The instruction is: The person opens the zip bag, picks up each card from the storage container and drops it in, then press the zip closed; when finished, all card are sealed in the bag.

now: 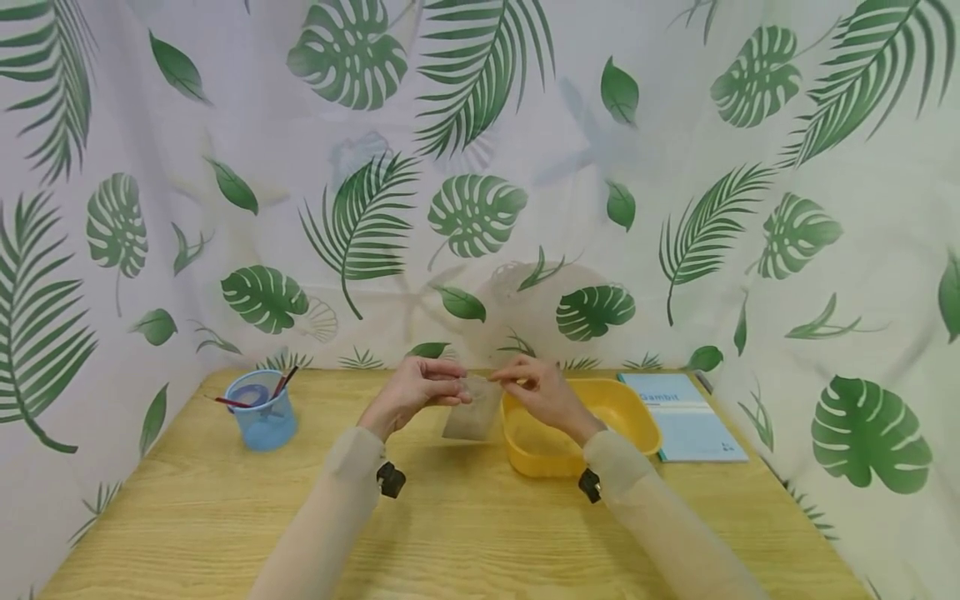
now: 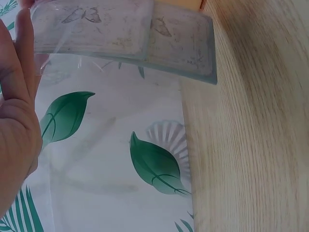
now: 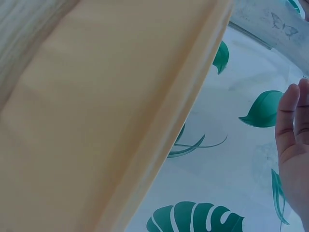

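Observation:
A clear plastic bag (image 1: 480, 402) with greyish butterfly-printed paper (image 2: 186, 48) inside hangs between the two hands, over the back middle of the table. My left hand (image 1: 420, 390) pinches its upper left corner between thumb and fingers. At the upper right corner, my right hand (image 1: 546, 398) pinches the bag's top edge with thumb and forefinger. In the left wrist view the printed paper sticks out to the right behind the clear film. Just the other fingers of the right hand (image 3: 294, 137) show in the right wrist view; its pinch is out of frame.
A yellow plastic basin (image 1: 581, 465) stands under the right hand and forearm. Right of it lies a pale blue notebook (image 1: 693, 429). At the left, a blue mesh cup (image 1: 267, 425) holds a roll of tape and pencils. A leaf-printed curtain (image 1: 480, 217) hangs behind the table.

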A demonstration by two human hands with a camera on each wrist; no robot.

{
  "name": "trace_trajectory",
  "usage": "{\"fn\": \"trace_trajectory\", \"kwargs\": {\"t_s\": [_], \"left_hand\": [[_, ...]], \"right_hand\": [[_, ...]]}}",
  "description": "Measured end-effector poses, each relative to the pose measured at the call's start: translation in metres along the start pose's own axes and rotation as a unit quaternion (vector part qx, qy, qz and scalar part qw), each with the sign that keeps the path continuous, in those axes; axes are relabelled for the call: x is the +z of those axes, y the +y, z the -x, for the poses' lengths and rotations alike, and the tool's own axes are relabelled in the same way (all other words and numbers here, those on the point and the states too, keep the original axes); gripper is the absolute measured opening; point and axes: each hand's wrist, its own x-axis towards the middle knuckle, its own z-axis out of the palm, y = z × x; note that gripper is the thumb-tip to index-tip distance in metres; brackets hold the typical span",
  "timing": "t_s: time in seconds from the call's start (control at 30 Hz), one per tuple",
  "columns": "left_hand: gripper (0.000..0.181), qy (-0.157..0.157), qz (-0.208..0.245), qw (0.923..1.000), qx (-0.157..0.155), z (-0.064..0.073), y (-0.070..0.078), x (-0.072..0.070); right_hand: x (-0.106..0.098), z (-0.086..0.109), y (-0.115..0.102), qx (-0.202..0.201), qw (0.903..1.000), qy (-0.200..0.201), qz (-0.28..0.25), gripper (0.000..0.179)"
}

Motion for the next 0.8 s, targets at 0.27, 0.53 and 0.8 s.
{"fn": "trace_trajectory", "kwargs": {"t_s": [0.27, 0.53, 0.8], "left_hand": [[0.035, -0.011, -0.013, 0.9998, 0.014, -0.0004, -0.0018, -0.0019], [0.036, -0.018, -0.017, 0.9996, 0.014, -0.0003, -0.0027, -0.0046], [0.035, -0.019, -0.018, 0.9996, 0.011, 0.0007, -0.0061, -0.0047]], "right_hand": [[0.0004, 0.0023, 0.0036, 0.002, 1.0000, -0.005, 0.000, 0.020], [0.0010, 0.0033, 0.0028, 0.027, 0.9994, -0.021, 0.008, 0.014], [0.0024, 0.0040, 0.0012, 0.019, 0.9998, 0.000, -0.001, 0.015]]}}
